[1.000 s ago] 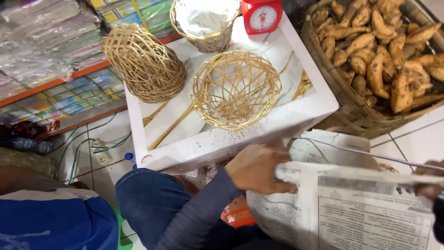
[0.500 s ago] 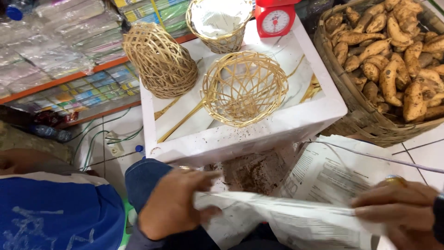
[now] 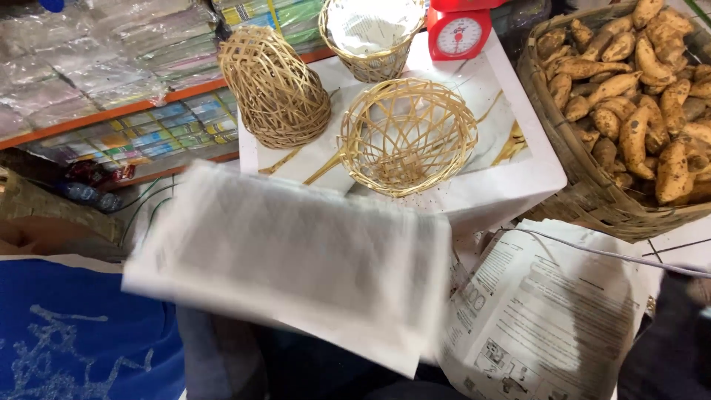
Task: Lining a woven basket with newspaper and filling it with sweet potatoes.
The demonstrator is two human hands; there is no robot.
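Note:
A blurred sheet of newspaper (image 3: 296,259) hangs flat in front of me, over my lap. Neither of my hands shows; any hand under the sheet is hidden. At the lower right edge there is a dark sleeve (image 3: 666,341), with no hand visible. More newspaper pages (image 3: 548,318) lie just right of the sheet. Beyond it, an empty woven bamboo basket (image 3: 407,137) sits upright on a white tray-like board (image 3: 518,174). A second basket (image 3: 275,89) lies upside down beside it, and a third, paper-lined basket (image 3: 370,37) stands behind.
A red kitchen scale (image 3: 459,31) stands at the board's far edge. A large wicker basket (image 3: 585,200) full of sweet potatoes (image 3: 637,89) fills the right side. Plastic-wrapped goods (image 3: 96,74) lie on shelves at the left. A thin cord (image 3: 592,252) crosses the papers. Blue cloth (image 3: 67,333) lies lower left.
The newspaper sheet, which both hands held low at the bottom, has swung up and to the left, and now covers my hands. The view has shifted slightly downward.

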